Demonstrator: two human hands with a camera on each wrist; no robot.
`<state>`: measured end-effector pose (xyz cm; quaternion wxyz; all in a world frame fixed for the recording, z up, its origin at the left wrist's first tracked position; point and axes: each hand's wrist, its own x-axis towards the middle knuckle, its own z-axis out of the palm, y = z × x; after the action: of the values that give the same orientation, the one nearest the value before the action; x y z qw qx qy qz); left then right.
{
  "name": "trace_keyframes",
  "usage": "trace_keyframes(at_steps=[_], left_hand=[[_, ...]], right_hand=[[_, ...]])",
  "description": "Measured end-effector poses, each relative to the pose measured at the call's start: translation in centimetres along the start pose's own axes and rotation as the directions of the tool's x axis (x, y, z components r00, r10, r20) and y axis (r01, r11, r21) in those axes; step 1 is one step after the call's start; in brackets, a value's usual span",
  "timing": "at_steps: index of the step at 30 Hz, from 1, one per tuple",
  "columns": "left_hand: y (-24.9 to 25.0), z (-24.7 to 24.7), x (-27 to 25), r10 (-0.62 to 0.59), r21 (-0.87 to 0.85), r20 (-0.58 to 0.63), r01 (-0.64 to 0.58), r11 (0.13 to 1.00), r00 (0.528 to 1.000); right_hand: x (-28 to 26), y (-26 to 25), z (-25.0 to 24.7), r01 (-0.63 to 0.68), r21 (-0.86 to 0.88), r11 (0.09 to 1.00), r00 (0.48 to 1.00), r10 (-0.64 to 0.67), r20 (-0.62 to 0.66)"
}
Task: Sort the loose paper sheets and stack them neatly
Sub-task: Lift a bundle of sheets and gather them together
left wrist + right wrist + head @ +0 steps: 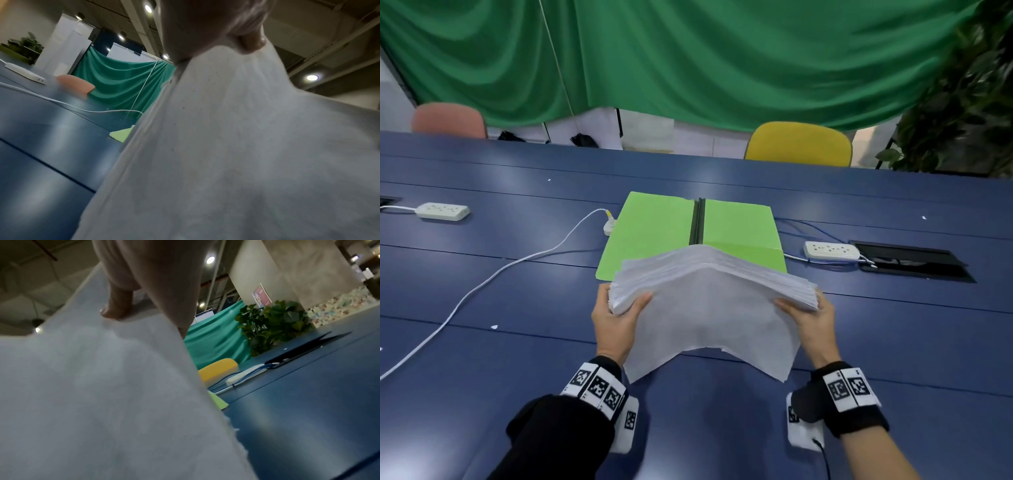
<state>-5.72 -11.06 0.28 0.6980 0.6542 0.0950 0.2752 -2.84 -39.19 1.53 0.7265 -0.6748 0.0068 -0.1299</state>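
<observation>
Both hands, left hand [616,325] and right hand [813,320], grip bowed paper stack [709,301], under-fingers hidden, green folder [664,229] beyond partly covered.

The left arm wore a black sleeve [558,435] down to the wrist. A white band [595,389] printed with square black-and-white markers circled that wrist, and a white block [628,425] with one more marker hung beneath it. The right forearm was bare. Its wrist carried a black strap [859,416], a white marker band [849,389] and a white block [803,430], with a thin black cable [825,459] trailing from it.
</observation>
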Motion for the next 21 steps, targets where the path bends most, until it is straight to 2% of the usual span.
trace_keyframes(at_steps=[4,6,8,10,11,12,13,14,15,16,17,18,21], left_hand=[[0.6,-0.2,-0.4,0.059,-0.025,-0.068,-0.061,0.998,0.996],[0.4,-0.8,-0.8,0.085,-0.048,-0.057,-0.087,0.995,0.995],[0.5,-1.5,-1.3,0.088,-0.046,-0.003,-0.088,0.995,0.996],[0.3,-2.0,-1.4,0.056,-0.059,0.050,-0.053,0.997,0.997],[0.0,-2.2,-1.3,0.038,-0.062,0.078,-0.033,0.998,0.996],[-0.1,-2.4,-1.2,0.020,-0.059,0.107,-0.013,0.998,0.994],[-0.3,-2.6,-1.0,0.004,-0.051,0.131,0.003,0.999,0.991],[-0.4,-2.7,-0.8,-0.009,-0.049,0.153,0.016,0.999,0.988],[-0.5,-2.9,-0.7,-0.020,-0.050,0.174,0.029,0.998,0.985],[-0.5,-2.9,-0.6,-0.026,-0.053,0.192,0.037,0.998,0.981],[-0.6,-3.0,-0.5,-0.029,-0.052,0.207,0.041,0.998,0.978],[-0.6,-3.0,-0.5,-0.026,-0.051,0.222,0.038,0.998,0.975],[-0.3,-3.0,-0.4,-0.033,-0.045,0.269,0.047,0.998,0.963]], right_hand=[[0.2,-0.8,0.4,0.067,0.015,0.998,0.998,-0.067,0.005],[0.3,-0.8,-0.3,0.069,-0.028,0.997,0.998,-0.068,0.006],[0.2,-1.1,-1.0,0.054,-0.157,0.986,0.998,-0.051,0.024],[0.4,-2.2,-1.4,0.036,-0.381,0.924,0.999,-0.027,0.031],[0.7,-3.0,-1.5,0.039,-0.554,0.832,0.999,-0.017,0.046],[1.2,-3.8,-1.6,0.062,-0.736,0.674,0.997,-0.003,0.082],[1.6,-4.6,-1.6,0.108,-0.872,0.477,0.991,0.022,0.135],[2.0,-5.3,-1.3,0.163,-0.946,0.282,0.980,0.062,0.188],[2.3,-5.8,-0.7,0.214,-0.969,0.124,0.967,0.116,0.228],[2.6,-6.0,0.3,0.258,-0.966,0.016,0.952,0.167,0.258],[2.8,-6.1,1.5,0.301,-0.953,-0.041,0.936,0.203,0.287],[2.9,-6.0,2.9,0.352,-0.934,-0.059,0.916,0.225,0.331],[2.6,-5.9,6.8,0.488,-0.873,-0.012,0.847,0.250,0.470]])
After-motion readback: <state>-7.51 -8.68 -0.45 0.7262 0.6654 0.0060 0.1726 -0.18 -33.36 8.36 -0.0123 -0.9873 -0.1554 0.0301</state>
